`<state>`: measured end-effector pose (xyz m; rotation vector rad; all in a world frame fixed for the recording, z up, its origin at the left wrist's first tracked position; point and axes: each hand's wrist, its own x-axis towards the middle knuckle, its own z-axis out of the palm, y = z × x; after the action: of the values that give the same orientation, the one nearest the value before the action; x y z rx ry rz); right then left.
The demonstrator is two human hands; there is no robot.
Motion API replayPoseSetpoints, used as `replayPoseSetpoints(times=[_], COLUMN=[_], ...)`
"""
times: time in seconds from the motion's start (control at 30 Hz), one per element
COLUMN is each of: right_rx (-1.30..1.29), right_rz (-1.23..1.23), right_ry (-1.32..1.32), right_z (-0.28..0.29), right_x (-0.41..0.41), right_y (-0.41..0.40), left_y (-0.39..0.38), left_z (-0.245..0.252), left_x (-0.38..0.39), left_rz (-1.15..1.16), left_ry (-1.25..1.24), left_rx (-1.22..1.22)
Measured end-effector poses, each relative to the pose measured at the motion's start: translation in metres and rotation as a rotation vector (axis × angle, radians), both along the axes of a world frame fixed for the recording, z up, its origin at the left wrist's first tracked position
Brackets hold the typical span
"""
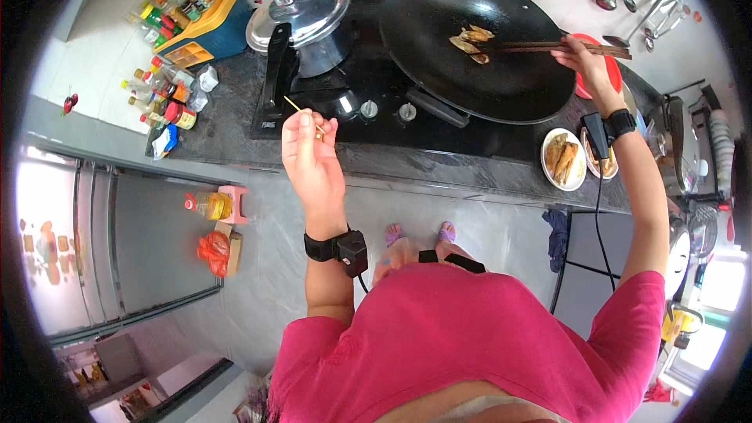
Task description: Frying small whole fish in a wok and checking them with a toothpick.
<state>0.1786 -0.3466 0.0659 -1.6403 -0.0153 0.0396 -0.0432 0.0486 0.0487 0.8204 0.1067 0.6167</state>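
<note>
My right hand grips a pair of long dark wooden chopsticks, which reach into a large black wok. Their tips are at several browned, fried pieces of food near the middle of the wok. My left hand is raised in front of the cooktop, pinching a thin wooden toothpick-like stick between thumb and fingers. Beyond that hand stands a silver pressure cooker with its black handle pointing towards me.
A black gas cooktop lies under the wok. Two plates of fried food, a white plate foremost, stand at the counter's right edge beside my forearm. A red bowl sits beyond. Sauce bottles and a blue-yellow seasoning rack stand left.
</note>
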Motion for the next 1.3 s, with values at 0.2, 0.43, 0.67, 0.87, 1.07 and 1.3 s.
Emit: replayPoseSetpoints(times=[0.2,0.43,0.67,0.87,1.07,1.3], right_rx=[0.029,0.287,0.616,0.697,0.73,0.547], right_rz=[-0.079,-0.187,-0.559,-1.004,-1.185,-1.118], right_ry=[-0.042,0.009,-0.073,-0.141,-0.035,-0.019], right_z=[-0.002,-0.001,-0.004,-0.056,-0.126,-0.107], right_x=[-0.008,-0.055,-0.202,-0.369,-0.38,-0.365], right_y=[-0.001,-0.051,-0.155,-0.191,-0.156,-0.132], left_y=[0.012,-0.004,-0.013,-0.033,-0.062,-0.063], left_z=[-0.003,0.0,0.0,0.004,0.01,0.008], left_x=[-0.007,0.009,0.025,0.051,0.065,0.064], left_rz=[0.033,-0.046,-0.114,-0.218,-0.332,-0.339], left_ry=[-0.03,-0.021,-0.047,-0.062,-0.078,-0.081], left_rx=[-0.008,-0.017,0.006,-0.011,-0.033,-0.024])
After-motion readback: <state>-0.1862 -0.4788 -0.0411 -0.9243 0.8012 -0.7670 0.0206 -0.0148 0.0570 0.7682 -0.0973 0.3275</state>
